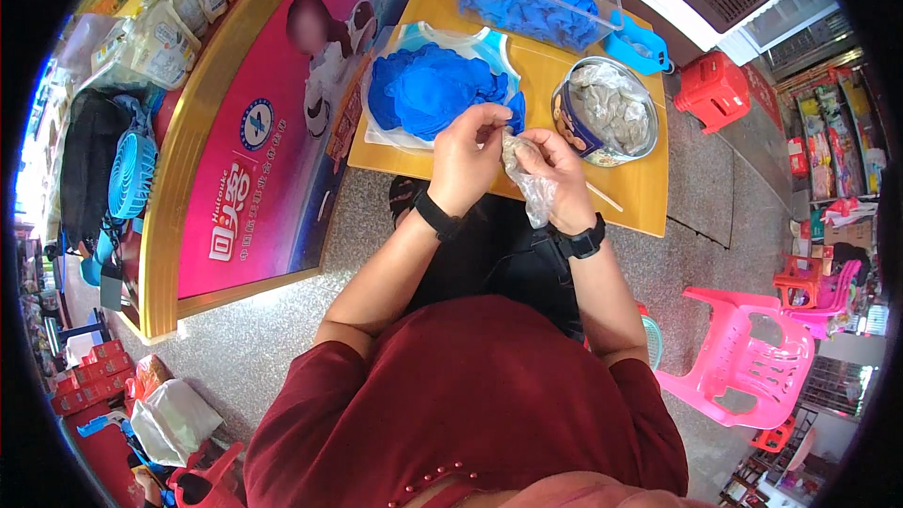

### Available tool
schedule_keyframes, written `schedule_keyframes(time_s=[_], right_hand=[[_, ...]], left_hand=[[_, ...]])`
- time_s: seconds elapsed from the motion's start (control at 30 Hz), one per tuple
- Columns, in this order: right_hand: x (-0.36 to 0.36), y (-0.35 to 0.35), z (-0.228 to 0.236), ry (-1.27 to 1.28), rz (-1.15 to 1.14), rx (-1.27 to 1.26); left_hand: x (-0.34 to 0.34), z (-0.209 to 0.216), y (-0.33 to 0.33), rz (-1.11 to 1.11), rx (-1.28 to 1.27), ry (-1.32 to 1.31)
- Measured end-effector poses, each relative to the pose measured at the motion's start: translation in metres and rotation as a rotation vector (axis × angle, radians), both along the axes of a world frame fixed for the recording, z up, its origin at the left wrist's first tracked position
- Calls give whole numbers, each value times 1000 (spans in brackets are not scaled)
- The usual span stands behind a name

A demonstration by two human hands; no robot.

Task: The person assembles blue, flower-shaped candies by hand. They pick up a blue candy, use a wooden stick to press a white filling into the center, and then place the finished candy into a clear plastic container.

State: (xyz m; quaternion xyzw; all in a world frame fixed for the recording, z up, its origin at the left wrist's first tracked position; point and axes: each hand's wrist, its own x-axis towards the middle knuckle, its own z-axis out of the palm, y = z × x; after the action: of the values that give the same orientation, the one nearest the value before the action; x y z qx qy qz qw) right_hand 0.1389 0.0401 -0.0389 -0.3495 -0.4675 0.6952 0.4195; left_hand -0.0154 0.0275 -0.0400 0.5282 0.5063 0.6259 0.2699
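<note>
My right hand [557,169] grips a small clear plastic bag [538,196] with greyish-brown contents, its loose end hanging below the fingers. At the bag's upper end, my left hand [467,152] is closed in a pinch; the exact point of contact is partly hidden by the fingers. Just beyond my hands lies a heap of bright blue thin material [433,89], spread over a white and light-blue cloth [494,52]. To the right stands a round tin [576,122] holding several crumpled clear bags [611,103] much like the one in my hands.
A clear plastic bin [536,14] of more blue material stands at the far edge of the yellow table [649,198]. Beside it is a blue plastic tray [637,45]. A pink counter panel [273,122] borders the left; a red stool [713,91] and pink chair [743,357] stand right.
</note>
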Motion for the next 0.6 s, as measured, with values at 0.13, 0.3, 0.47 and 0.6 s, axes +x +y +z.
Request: schedule_keyframes(time_s=[0.13,0.3,0.47,0.6], right_hand=[[-3,3,-8,62,-149,92],[-1,-1,-3,-31,-119,90],[8,3,0,-259,-119,233],[3,2,4,-454,-239,412]], left_hand=[[3,1,-2,-29,-9,-38],[4,0,-2,-100,12,-74],[5,-3,-2,-122,17,-82],[10,-9,-1,-66,61,-23]])
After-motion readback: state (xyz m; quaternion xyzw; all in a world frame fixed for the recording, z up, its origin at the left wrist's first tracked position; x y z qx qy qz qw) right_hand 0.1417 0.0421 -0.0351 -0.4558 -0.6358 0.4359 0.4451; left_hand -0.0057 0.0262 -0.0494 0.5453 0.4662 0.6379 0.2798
